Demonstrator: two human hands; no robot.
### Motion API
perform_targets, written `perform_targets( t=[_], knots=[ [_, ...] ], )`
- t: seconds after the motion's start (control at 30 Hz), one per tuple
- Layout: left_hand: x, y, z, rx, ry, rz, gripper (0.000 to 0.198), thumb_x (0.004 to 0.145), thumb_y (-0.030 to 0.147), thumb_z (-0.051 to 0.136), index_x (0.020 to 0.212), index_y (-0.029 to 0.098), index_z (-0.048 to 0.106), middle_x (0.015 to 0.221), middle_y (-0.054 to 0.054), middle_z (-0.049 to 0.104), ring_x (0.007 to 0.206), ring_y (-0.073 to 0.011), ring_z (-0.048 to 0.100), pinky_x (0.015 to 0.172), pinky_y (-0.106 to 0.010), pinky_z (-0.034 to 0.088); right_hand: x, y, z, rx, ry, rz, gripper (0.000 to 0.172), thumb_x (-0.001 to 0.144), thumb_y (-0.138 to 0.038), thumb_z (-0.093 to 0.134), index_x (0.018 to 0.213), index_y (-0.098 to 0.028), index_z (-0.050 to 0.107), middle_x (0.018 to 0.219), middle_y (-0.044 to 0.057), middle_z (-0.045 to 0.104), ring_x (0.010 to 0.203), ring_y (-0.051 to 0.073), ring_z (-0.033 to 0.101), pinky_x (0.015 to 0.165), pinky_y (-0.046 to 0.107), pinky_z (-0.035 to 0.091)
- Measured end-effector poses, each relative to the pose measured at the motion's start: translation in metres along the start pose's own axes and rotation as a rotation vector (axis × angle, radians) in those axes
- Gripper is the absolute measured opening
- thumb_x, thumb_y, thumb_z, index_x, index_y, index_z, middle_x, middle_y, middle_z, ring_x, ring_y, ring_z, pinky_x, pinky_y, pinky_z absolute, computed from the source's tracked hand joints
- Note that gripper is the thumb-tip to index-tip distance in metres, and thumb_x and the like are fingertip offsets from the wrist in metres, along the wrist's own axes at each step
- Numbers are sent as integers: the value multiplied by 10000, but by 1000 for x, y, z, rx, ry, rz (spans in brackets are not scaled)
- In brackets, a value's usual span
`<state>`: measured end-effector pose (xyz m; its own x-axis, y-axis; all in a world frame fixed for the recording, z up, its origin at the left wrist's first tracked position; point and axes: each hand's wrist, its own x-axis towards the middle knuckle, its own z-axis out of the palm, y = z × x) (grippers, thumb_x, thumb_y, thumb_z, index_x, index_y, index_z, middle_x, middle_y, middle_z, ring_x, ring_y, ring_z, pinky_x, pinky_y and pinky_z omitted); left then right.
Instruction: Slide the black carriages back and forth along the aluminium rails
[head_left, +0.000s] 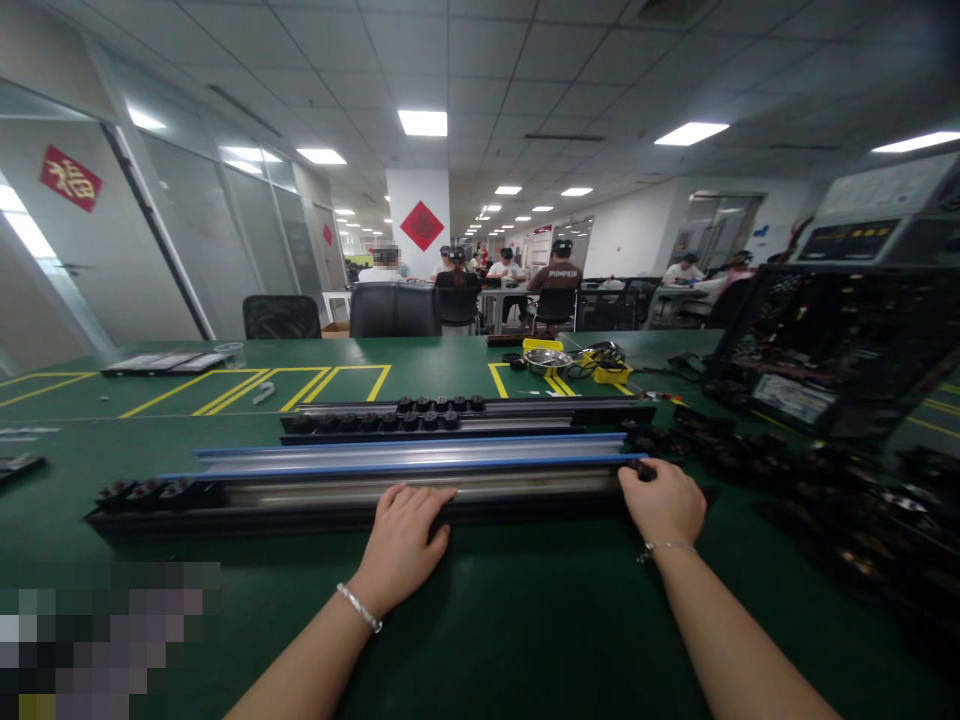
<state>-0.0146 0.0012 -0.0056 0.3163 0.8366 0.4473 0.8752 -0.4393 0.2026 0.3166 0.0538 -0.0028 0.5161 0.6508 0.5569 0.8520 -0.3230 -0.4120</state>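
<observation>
Black rail (315, 518), lying on the green table (540, 625) beside a blue-edged rail (412, 459), bearing black pieces (144, 492) at its left end, left hand (405, 545) resting loosely spread over its near edge, right hand (667, 502) pinching a small black part (641, 467) near its right end.

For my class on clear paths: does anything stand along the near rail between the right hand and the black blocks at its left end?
Yes: the left hand, on the rail roughly midway between right hand and black blocks.

Near rail (330, 493): smooth, dull-sheened metal. Blue-edged rail (412, 458): shinier metal. Tabletop (525, 620): smooth, mostly matt.
</observation>
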Motion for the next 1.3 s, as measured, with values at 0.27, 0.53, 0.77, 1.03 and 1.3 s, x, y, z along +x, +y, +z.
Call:
perform_targets(
  t=[0.27, 0.53, 0.77, 1.03, 1.3],
  knots=[
    [0, -1, 2, 2, 13, 9, 380, 777, 222, 479, 1150, 295, 505, 1045, -10, 617, 982, -189, 514, 977, -430, 248, 1, 1, 0, 7, 8, 6, 379, 657, -341, 453, 902, -131, 652, 919, 112, 648, 821, 246, 552, 771, 348, 393],
    [0, -1, 2, 3, 15, 4, 385, 770, 217, 488, 1144, 305, 504, 1048, 3, 618, 985, -185, 519, 982, -426, 248, 2, 5, -1, 5, 7, 20, 374, 661, -328, 461, 913, -128, 653, 952, 114, 647, 844, 256, 552, 774, 359, 404],
    [0, 0, 2, 4, 3, -1, 379, 782, 225, 475, 1151, 306, 497, 1057, 4, 615, 994, -183, 514, 988, -430, 235, 5, 6, -3, 10, 9, 41, 364, 661, -319, 468, 911, -133, 656, 960, 111, 647, 855, 264, 558, 768, 365, 415],
    [1, -1, 2, 8, 9, 6, 381, 774, 224, 486, 1146, 304, 503, 1058, 3, 617, 991, -186, 517, 975, -422, 253, 5, 8, -1, -5, 24, 40, 359, 668, -311, 466, 913, -133, 660, 968, 106, 646, 867, 259, 558, 788, 372, 410],
    [1, 0, 2, 14, 15, 9, 375, 776, 223, 486, 1142, 302, 502, 1054, 8, 620, 988, -183, 518, 974, -417, 248, 5, 11, 3, 7, 78, 29, 345, 660, -319, 479, 889, -137, 663, 953, 92, 656, 848, 245, 564, 778, 352, 415]
  ],
)
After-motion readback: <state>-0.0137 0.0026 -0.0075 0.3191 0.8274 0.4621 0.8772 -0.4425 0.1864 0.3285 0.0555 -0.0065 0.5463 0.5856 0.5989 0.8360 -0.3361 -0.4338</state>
